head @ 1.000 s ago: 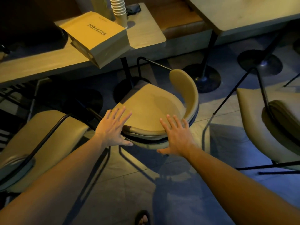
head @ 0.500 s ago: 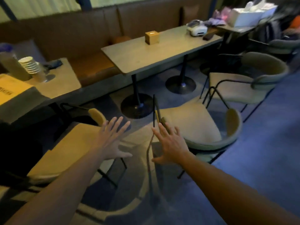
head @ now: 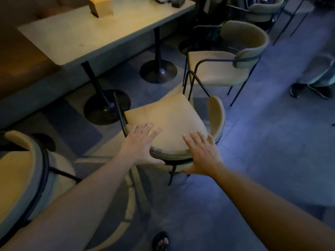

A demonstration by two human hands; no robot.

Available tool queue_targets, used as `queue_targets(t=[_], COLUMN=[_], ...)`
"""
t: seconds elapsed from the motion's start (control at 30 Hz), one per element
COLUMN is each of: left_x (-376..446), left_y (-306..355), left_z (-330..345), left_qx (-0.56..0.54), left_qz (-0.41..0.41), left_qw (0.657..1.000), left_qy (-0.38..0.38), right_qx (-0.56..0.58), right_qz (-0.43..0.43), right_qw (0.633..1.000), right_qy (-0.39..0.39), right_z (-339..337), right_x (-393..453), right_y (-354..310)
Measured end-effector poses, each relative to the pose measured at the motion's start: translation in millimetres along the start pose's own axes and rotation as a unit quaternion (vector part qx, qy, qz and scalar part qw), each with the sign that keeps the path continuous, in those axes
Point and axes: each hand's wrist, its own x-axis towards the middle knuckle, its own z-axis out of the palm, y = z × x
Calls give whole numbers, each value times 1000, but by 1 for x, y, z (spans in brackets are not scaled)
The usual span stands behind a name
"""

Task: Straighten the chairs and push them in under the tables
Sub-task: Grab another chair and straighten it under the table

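Note:
A beige padded chair (head: pixel 168 122) with a thin black metal frame stands in the middle of the floor, pulled out from a pale rectangular table (head: pixel 87 31). Its curved backrest faces me. My left hand (head: pixel 140 144) hovers with spread fingers at the backrest's left side, thumb under its edge. My right hand (head: pixel 203 154) is spread at the backrest's right side, thumb low near the frame. Neither hand has closed around the chair.
A second beige chair (head: pixel 228 69) stands further right by the same table. Another chair (head: pixel 27 171) is at the lower left. Two black pedestal bases (head: pixel 107 107) hold the table up. A small box (head: pixel 100 6) sits on it. A person's shoes (head: pixel 310 89) show at the right.
My view swung right from the first chair and table to this chair. Both open hands came forward and now reach this chair's backrest.

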Motion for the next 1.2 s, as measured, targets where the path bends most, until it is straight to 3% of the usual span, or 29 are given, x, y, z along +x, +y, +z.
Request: queue_targets(t=[0.23, 0.5, 0.93, 1.2], left_x=[35, 54, 90, 85], left_y=[13, -3, -162, -215], left_z=[35, 26, 39, 40], left_qx=[15, 38, 11, 27], left_qz=[41, -9, -59, -81], left_qw=[988, 988, 985, 983], left_qy=[-147, -152, -160, -162], right_qx=[-17, -78, -80, -44], right_qz=[-7, -45, -92, -100], right_qw=[999, 993, 991, 992], right_qy=[-43, -70, -64, -55], right_z=[34, 17, -22, -26], right_x=[22, 73, 223, 268], right_y=[22, 19, -48, -87])
